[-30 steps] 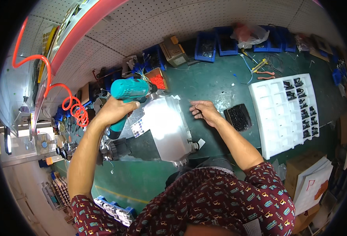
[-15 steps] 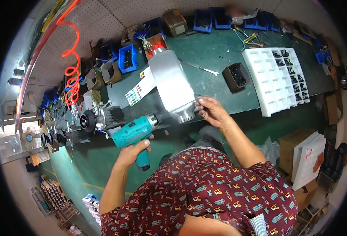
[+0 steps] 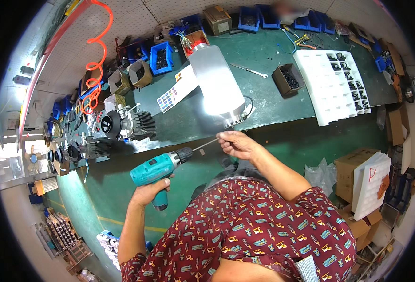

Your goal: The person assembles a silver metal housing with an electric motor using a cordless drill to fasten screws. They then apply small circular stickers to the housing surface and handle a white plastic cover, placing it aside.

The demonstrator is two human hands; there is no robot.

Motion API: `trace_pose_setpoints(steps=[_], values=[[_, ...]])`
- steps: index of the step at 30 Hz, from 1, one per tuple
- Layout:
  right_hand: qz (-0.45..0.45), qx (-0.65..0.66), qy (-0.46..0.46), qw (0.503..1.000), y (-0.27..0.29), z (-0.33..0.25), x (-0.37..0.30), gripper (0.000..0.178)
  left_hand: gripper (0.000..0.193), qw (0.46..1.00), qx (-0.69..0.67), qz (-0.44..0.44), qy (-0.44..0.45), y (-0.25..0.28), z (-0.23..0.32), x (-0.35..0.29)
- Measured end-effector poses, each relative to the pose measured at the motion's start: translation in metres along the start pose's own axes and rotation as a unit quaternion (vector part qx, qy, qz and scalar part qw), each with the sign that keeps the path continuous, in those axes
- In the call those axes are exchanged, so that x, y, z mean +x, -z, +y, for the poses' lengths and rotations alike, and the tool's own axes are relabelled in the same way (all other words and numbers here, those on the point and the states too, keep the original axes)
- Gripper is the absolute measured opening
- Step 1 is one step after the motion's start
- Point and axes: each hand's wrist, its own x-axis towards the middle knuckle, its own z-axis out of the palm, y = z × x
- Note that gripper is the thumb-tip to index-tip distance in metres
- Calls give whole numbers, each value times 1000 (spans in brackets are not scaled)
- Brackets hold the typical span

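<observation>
My left hand (image 3: 152, 191) is wrapped round the grip of a teal cordless drill (image 3: 152, 170). The drill's long thin bit (image 3: 205, 144) points right and slightly up, toward my right hand (image 3: 237, 144). That hand is closed in a pinch at the bit's tip; whatever lies between its fingertips is too small to make out. Just beyond, a silver metal housing (image 3: 219, 81) lies on the green workbench (image 3: 259, 105), its slotted round end (image 3: 233, 120) at the near edge. A black cable (image 3: 251, 107) loops out beside that end.
Left of the housing lie a sheet of coloured round stickers (image 3: 168, 98) and a black-and-silver motor assembly (image 3: 127, 123). A wrench (image 3: 249, 70), a box of black screws (image 3: 288, 80) and a white foam tray (image 3: 318, 89) of black parts are to the right. Blue bins (image 3: 161, 58) line the back.
My right hand has come away from the housing's near end, moving left and down to the drill bit's tip. The drill remains in my left hand. The view has shifted slightly.
</observation>
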Motion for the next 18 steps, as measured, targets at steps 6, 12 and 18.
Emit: trace_pose_setpoints(steps=[6,12,18], values=[[22,131,52,990,-4,20,55,18,31,995,-66,75,9,-5,-14,13],[17,199,136,970,-3,28,80,18,34,998,-10,66,-4,-13,-21,42],[65,210,163,962,-5,32,86,17,32,998,35,56,-23,-21,-13,56]])
